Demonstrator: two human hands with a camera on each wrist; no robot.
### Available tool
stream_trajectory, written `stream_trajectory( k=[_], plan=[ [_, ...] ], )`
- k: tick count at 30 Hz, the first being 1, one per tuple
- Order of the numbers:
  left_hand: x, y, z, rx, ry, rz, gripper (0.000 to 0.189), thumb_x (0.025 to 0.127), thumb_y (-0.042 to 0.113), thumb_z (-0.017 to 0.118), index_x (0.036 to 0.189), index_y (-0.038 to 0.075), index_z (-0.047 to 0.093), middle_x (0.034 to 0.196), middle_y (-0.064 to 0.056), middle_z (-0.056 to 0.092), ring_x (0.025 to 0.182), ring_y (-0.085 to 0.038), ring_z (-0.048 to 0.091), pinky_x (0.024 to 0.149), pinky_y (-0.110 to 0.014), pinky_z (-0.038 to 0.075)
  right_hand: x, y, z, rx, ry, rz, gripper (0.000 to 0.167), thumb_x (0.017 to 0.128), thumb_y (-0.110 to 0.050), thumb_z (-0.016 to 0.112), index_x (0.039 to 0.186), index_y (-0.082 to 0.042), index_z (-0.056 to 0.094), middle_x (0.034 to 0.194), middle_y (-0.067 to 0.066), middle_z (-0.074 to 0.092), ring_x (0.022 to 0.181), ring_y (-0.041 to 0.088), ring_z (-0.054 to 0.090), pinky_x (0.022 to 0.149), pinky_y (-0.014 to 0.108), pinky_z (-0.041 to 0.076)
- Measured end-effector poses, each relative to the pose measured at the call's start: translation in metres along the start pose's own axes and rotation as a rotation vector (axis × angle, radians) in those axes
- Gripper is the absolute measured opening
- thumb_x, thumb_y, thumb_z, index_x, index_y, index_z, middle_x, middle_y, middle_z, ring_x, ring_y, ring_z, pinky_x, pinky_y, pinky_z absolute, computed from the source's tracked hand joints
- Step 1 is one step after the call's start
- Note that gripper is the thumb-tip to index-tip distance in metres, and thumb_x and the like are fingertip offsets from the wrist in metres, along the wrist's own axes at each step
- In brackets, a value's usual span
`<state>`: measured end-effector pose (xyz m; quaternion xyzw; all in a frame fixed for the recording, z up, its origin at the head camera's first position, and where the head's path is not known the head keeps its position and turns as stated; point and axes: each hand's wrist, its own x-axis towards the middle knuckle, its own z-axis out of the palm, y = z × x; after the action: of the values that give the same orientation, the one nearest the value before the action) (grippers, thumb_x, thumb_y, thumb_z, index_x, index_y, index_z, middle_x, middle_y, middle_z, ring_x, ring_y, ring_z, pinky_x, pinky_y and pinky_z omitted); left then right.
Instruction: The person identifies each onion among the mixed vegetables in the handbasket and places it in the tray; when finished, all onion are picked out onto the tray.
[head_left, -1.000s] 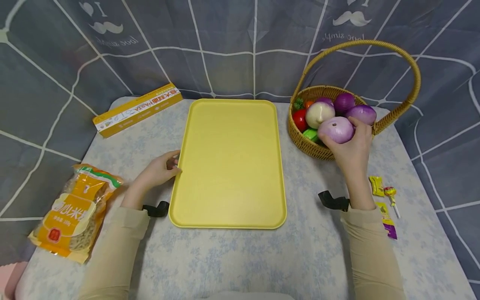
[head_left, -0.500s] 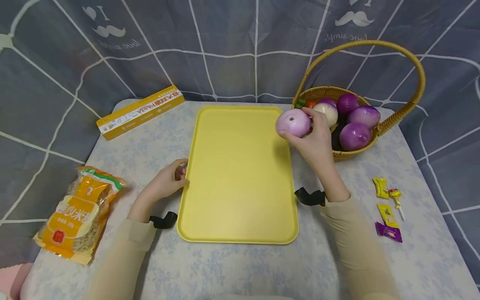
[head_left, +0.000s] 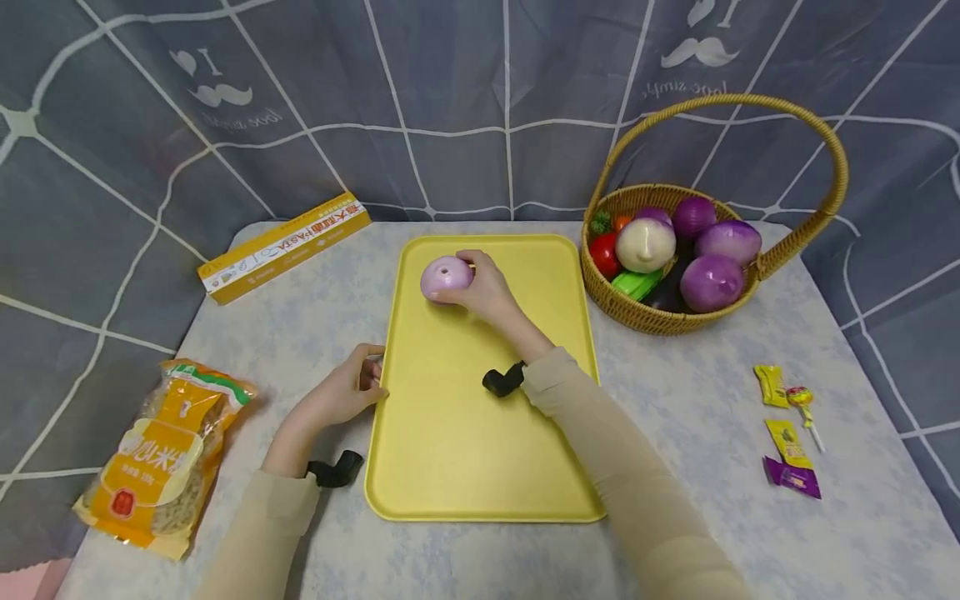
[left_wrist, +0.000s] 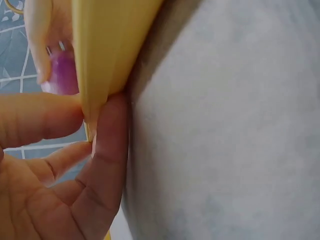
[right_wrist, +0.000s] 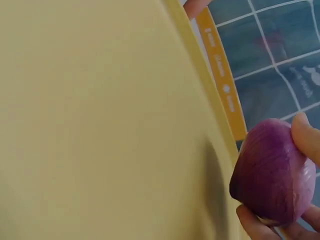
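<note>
Right hand (head_left: 489, 290): fingers curled around purple onion (head_left: 446, 278), at far left of yellow tray (head_left: 480, 433).
Left hand (head_left: 341, 393): pinches tray's left rim.

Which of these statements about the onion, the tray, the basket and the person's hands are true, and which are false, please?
1. The right hand holds a pale purple onion over the yellow tray. True.
2. The left hand grips the pasta bag. False: it pinches the tray's left edge; the pasta bag lies apart, further left.
3. The wicker basket stands right of the tray with more vegetables in it. True.
4. The long orange pasta box lies inside the basket. False: the pasta box lies on the table at the far left, beyond the tray.
5. Wrapped sweets lie on the tray. False: they lie on the table at the right.
</note>
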<state>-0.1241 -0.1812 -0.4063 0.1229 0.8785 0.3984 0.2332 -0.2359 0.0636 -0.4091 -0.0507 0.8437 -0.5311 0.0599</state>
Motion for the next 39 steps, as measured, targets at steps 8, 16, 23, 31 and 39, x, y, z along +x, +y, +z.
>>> stream_trajectory(
  k=[8, 16, 23, 31, 39],
  plan=[
    [-0.005, -0.006, 0.006, -0.041, 0.0, -0.045, 0.06, 0.096, 0.004, 0.06, 0.145, -0.005, 0.026, 0.108, -0.017, 0.049, 0.089, -0.023, 0.05, 0.076, -0.036, 0.044, 0.009, 0.0, 0.025, -0.051, -0.062, -0.029, 0.085, 0.075, -0.023, 0.087, 0.145, -0.005, 0.041, 0.146, 0.015, 0.045, 0.132, 0.028, 0.047, 0.112, 0.039, 0.039],
    [-0.002, -0.008, 0.007, -0.044, -0.006, -0.046, 0.061, 0.096, 0.004, 0.061, 0.146, -0.004, 0.027, 0.108, -0.017, 0.048, 0.089, -0.023, 0.049, 0.077, -0.037, 0.043, 0.008, 0.007, 0.029, -0.136, -0.088, -0.087, 0.088, 0.078, -0.019, 0.084, 0.15, -0.005, 0.034, 0.15, 0.015, 0.04, 0.136, 0.028, 0.043, 0.114, 0.04, 0.037],
    [-0.001, -0.005, 0.005, -0.042, 0.006, -0.057, 0.063, 0.095, 0.003, 0.06, 0.147, -0.005, 0.026, 0.11, -0.018, 0.049, 0.091, -0.024, 0.05, 0.077, -0.036, 0.045, 0.007, 0.006, 0.025, -0.168, -0.094, -0.094, 0.094, 0.077, -0.023, 0.085, 0.152, -0.004, 0.03, 0.15, 0.016, 0.038, 0.135, 0.028, 0.044, 0.113, 0.04, 0.038],
    [0.002, -0.005, 0.004, -0.047, 0.01, -0.064, 0.064, 0.095, 0.004, 0.061, 0.148, -0.004, 0.026, 0.111, -0.018, 0.048, 0.092, -0.024, 0.05, 0.078, -0.035, 0.045, -0.012, -0.01, -0.005, -0.148, -0.047, -0.064, 0.079, 0.085, -0.025, 0.078, 0.15, -0.007, 0.037, 0.15, 0.016, 0.038, 0.132, 0.03, 0.046, 0.11, 0.04, 0.042],
    [0.001, -0.003, 0.005, -0.055, 0.023, -0.075, 0.065, 0.096, 0.005, 0.061, 0.149, -0.004, 0.026, 0.116, -0.02, 0.05, 0.102, -0.028, 0.052, 0.084, -0.038, 0.046, -0.048, -0.015, -0.074, 0.024, 0.078, -0.122, 0.038, 0.094, -0.017, 0.067, 0.13, -0.003, 0.061, 0.133, 0.012, 0.059, 0.125, 0.026, 0.056, 0.104, 0.039, 0.048]
  ],
)
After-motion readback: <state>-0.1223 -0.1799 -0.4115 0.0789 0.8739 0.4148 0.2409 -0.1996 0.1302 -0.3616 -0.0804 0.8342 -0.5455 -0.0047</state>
